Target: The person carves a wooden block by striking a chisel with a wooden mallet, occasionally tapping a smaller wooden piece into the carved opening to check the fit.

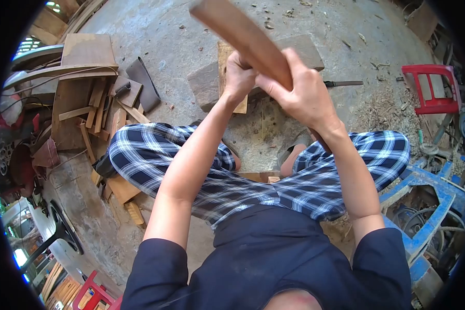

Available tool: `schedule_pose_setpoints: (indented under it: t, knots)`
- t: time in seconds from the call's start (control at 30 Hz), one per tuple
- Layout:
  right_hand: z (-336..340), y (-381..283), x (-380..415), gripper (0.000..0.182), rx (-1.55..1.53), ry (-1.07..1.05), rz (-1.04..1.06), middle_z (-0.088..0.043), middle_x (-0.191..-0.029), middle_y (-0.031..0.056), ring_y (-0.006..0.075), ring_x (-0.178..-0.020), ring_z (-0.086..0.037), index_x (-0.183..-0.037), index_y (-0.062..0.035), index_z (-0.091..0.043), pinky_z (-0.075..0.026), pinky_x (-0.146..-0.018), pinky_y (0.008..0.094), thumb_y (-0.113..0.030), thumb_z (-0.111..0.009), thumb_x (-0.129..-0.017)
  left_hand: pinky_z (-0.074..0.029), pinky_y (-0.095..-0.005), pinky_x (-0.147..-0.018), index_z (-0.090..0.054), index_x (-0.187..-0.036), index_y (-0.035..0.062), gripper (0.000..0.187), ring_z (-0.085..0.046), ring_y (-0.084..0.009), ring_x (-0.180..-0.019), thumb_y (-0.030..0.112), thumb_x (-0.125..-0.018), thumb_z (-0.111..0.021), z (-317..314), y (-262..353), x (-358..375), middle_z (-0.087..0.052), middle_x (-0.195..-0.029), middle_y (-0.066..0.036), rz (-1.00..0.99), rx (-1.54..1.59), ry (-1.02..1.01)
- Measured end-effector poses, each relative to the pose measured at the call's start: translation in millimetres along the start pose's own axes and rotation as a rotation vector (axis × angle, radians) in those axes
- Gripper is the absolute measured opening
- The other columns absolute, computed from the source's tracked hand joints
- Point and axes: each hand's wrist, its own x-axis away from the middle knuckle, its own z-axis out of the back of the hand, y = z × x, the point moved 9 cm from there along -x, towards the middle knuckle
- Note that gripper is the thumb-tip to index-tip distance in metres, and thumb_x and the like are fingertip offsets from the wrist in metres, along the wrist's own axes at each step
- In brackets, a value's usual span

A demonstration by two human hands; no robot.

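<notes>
A long, slightly curved brown wooden bar (243, 39) is raised at a slant in front of me, its far end near the top edge of the view. My right hand (307, 93) is closed around the bar's lower part, thumb along its side; a bit of the bar shows again below the wrist. Close against the underside is my left hand (240, 77), fingers curled, partly hidden behind the bar. Beneath the hands, a pale wooden board (225, 57) lies across a grey-brown block (204, 85) on the floor. A narrow dark tool (346, 83) lies right of the block.
Wood offcuts (98, 103) and a dark flat strip (143, 82) lie at left. Over at right are a red plastic stool (434, 90), wood shavings (382, 111) and a blue metal frame (423, 196). My knees in checked cloth (155, 150) flank the work spot.
</notes>
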Motion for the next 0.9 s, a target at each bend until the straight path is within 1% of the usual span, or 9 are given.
schedule_pose_setpoints:
  t: [0.07, 0.2, 0.27, 0.37, 0.47, 0.6, 0.67, 0.73, 0.9]
  knots:
    - [2, 2, 2, 0.054, 0.074, -0.017, 0.004, -0.072, -0.083, 0.0240, 0.0384, -0.075, -0.074, -0.119, -0.0019, -0.055, -0.058, -0.066, 0.0440, -0.040, -0.075, -0.086, -0.053, -0.0253, -0.079, -0.066, -0.105, 0.0029, 0.027, -0.064, -0.0061, -0.090, -0.012, -0.083, -0.066, 0, 0, 5, -0.072, -0.096, -0.003, -0.043, -0.071, 0.067]
    - [18, -20, 14, 0.051, -0.256, 0.106, 0.056, -0.072, -0.082, 0.0235, 0.0371, -0.074, -0.074, -0.120, -0.0021, -0.053, -0.059, -0.065, 0.0422, -0.037, -0.074, -0.088, -0.051, -0.0234, -0.082, -0.065, -0.106, 0.0023, 0.029, -0.062, -0.0044, -0.092, -0.013, -0.081, -0.067, -5, -14, 11, -0.070, -0.093, 0.000, -0.018, -0.026, -0.018]
    - [12, -7, 18, 0.051, -0.302, 0.107, -0.065, -0.071, -0.083, 0.0246, 0.0383, -0.074, -0.074, -0.120, -0.0021, -0.052, -0.058, -0.064, 0.0419, -0.036, -0.073, -0.089, -0.050, -0.0224, -0.082, -0.065, -0.105, 0.0029, 0.028, -0.060, -0.0044, -0.091, -0.012, -0.082, -0.067, -6, -13, 14, -0.067, -0.090, 0.002, -0.031, 0.012, 0.024]
    - [-4, 21, 17, 0.057, -0.111, 0.014, -0.126, -0.071, -0.086, 0.0250, 0.0385, -0.082, -0.073, -0.123, -0.0012, -0.052, -0.057, -0.073, 0.0449, -0.043, -0.071, -0.089, -0.050, -0.0241, -0.081, -0.066, -0.106, 0.0042, 0.025, -0.061, -0.0050, -0.091, -0.009, -0.085, -0.064, -7, -17, 7, -0.068, -0.090, 0.003, -0.023, 0.015, -0.009]
    - [-6, 34, 21, 0.060, -0.276, 0.019, -0.204, -0.072, -0.092, 0.0239, 0.0354, -0.085, -0.073, -0.123, -0.0002, -0.055, -0.056, -0.075, 0.0433, -0.046, -0.071, -0.088, -0.051, -0.0267, -0.071, -0.065, -0.096, 0.0072, 0.014, -0.060, -0.0067, -0.077, 0.000, -0.084, -0.069, 27, -20, -9, -0.065, -0.083, 0.002, 0.063, -0.099, 0.191]
    - [-22, 92, 20, 0.060, -0.415, 0.054, -0.440, -0.071, -0.099, 0.0203, 0.0305, -0.086, -0.072, -0.120, 0.0012, -0.058, -0.056, -0.076, 0.0395, -0.048, -0.070, -0.088, -0.051, -0.0333, -0.061, -0.057, -0.086, 0.0135, 0.021, -0.057, -0.0153, -0.063, 0.004, -0.085, -0.076, 91, 3, -25, -0.058, -0.073, -0.001, 0.044, 0.360, 0.668]
    - [-33, 131, 10, 0.063, -0.373, 0.090, -0.433, -0.071, -0.101, 0.0198, 0.0309, -0.092, -0.072, -0.122, 0.0020, -0.056, -0.055, -0.082, 0.0400, -0.048, -0.070, -0.087, -0.050, -0.0357, -0.060, -0.056, -0.085, 0.0138, 0.022, -0.057, -0.0152, -0.064, 0.005, -0.085, -0.076, 117, 10, -33, -0.058, -0.073, -0.002, 0.014, 0.394, 0.627]
    - [-54, 172, 11, 0.065, -0.318, -0.076, -0.737, -0.071, -0.106, 0.0219, 0.0343, -0.102, -0.070, -0.127, 0.0000, -0.053, -0.054, -0.089, 0.0437, -0.047, -0.070, -0.086, -0.049, -0.0359, -0.065, -0.055, -0.084, 0.0160, 0.023, -0.055, -0.0135, -0.064, 0.007, -0.086, -0.076, 131, 25, -30, -0.056, -0.071, 0.001, 0.028, 0.398, 0.613]
    - [-52, 219, -33, 0.060, 0.262, 0.034, -0.558, -0.062, -0.122, 0.0226, 0.0405, -0.113, -0.062, -0.129, -0.0048, -0.049, -0.051, -0.094, 0.0524, -0.039, -0.070, -0.085, -0.048, -0.0367, -0.073, -0.055, -0.083, 0.0145, 0.021, -0.052, -0.0145, -0.068, 0.014, -0.089, -0.075, 178, 39, -31, -0.054, -0.073, 0.001, 0.149, 0.504, 0.553]
